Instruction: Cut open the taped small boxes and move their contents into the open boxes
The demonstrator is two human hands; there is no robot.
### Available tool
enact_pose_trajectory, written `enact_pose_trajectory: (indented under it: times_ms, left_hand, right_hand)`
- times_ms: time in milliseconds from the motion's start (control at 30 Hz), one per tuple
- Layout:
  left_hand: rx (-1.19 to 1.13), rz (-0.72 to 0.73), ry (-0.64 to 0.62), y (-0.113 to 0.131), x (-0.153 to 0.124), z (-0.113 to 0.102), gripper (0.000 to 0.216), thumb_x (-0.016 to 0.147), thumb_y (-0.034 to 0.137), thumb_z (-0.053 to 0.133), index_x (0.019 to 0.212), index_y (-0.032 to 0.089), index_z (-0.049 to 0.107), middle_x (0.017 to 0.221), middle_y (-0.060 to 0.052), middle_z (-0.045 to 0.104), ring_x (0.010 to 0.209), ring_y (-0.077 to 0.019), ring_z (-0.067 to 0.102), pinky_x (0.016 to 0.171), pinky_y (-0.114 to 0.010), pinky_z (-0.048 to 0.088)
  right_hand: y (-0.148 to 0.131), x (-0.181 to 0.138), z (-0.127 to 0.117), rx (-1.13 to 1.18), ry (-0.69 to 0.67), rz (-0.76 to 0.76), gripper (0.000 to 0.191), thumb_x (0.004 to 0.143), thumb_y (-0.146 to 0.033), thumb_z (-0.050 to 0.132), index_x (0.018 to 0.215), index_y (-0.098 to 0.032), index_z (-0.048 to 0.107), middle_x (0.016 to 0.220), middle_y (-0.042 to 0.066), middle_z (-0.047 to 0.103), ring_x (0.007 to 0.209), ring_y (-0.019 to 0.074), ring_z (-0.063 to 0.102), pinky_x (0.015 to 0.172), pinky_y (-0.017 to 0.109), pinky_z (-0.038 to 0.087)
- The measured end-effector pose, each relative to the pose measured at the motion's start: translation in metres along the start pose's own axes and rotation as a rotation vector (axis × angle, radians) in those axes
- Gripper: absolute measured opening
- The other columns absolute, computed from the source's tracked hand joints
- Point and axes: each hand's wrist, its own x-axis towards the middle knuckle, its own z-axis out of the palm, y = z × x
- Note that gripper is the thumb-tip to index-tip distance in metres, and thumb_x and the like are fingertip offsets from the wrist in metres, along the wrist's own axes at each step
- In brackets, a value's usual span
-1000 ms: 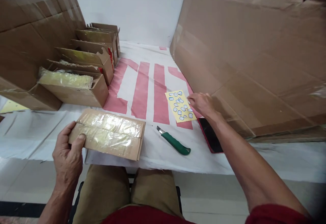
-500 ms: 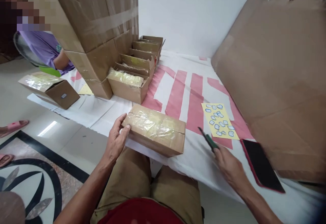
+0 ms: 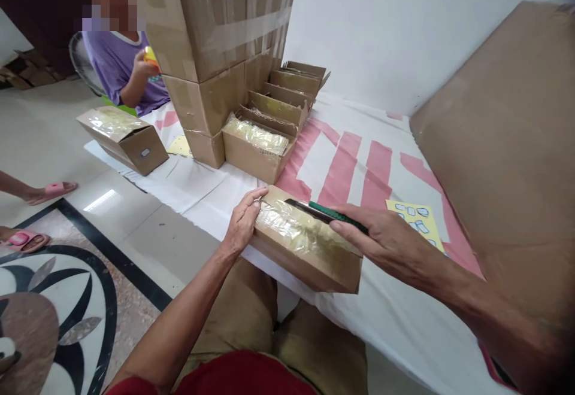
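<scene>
A small cardboard box point(image 3: 309, 257), its top sealed with clear tape, lies at the near edge of the white sheet over my knees. My left hand point(image 3: 242, 221) grips the box's left end, fingers wrapped over the top edge. My right hand point(image 3: 381, 236) is closed round a green-handled utility knife point(image 3: 327, 212), whose blade lies flat along the taped top of the box, pointing left. Behind my right hand, partly hidden, is a yellow sticker sheet point(image 3: 415, 215) with small white labels.
A row of open cartons point(image 3: 269, 137) stands against a stack of large taped boxes point(image 3: 215, 36). A big flat cardboard sheet point(image 3: 507, 143) leans at right. Another sealed box point(image 3: 126, 137) sits at left near a seated person in purple point(image 3: 130, 66). Pink sandals point(image 3: 54, 190) rest on the floor.
My right hand left the sticker sheet, picked up the green knife and brought it onto the box top. The view swung left. My left hand stayed on the box.
</scene>
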Motion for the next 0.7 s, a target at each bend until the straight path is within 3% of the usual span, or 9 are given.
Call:
enact_pose_trajectory:
  times_ms: [133,267,467,700]
  left_hand:
    - [-0.039,-0.046,0.005,0.001,-0.003,0.002,0.044,0.094,0.035,0.052,0.126,0.015,0.074,0.137,-0.011,0.073,0.132,-0.0293,0.064,0.119,-0.044,0.045]
    - [-0.071,-0.07,0.017,0.001,-0.003,0.004,0.043,0.093,0.033,0.052,0.126,0.014,0.074,0.133,-0.011,0.074,0.128,-0.0289,0.066,0.117,-0.044,0.047]
    - [-0.02,-0.077,0.028,0.002,-0.003,0.003,0.044,0.091,0.031,0.053,0.125,0.013,0.075,0.131,-0.01,0.076,0.127,-0.0282,0.068,0.116,-0.043,0.049]
    - [0.079,-0.067,0.089,0.001,-0.004,0.002,0.048,0.088,0.031,0.052,0.124,0.013,0.078,0.129,-0.009,0.078,0.127,-0.0279,0.068,0.114,-0.042,0.052]
  right_hand:
    - [-0.015,0.023,0.01,-0.151,-0.092,-0.054,0.042,0.104,-0.04,0.04,0.116,-0.023,0.076,0.102,0.005,0.082,0.087,0.0244,0.074,0.068,0.032,0.047]
    - [-0.025,0.029,0.016,-0.321,-0.19,0.015,0.033,0.106,-0.032,0.044,0.117,-0.021,0.073,0.102,0.006,0.081,0.087,0.0235,0.074,0.067,0.031,0.044]
    - [-0.054,0.03,0.012,-0.645,-0.359,0.043,0.02,0.106,-0.022,0.049,0.112,-0.018,0.068,0.093,0.009,0.078,0.076,0.0245,0.073,0.053,0.031,0.025]
    - [-0.044,0.016,-0.002,-0.651,-0.406,0.028,0.015,0.097,-0.015,0.058,0.107,-0.019,0.069,0.084,0.008,0.076,0.07,0.0237,0.07,0.054,0.03,0.028]
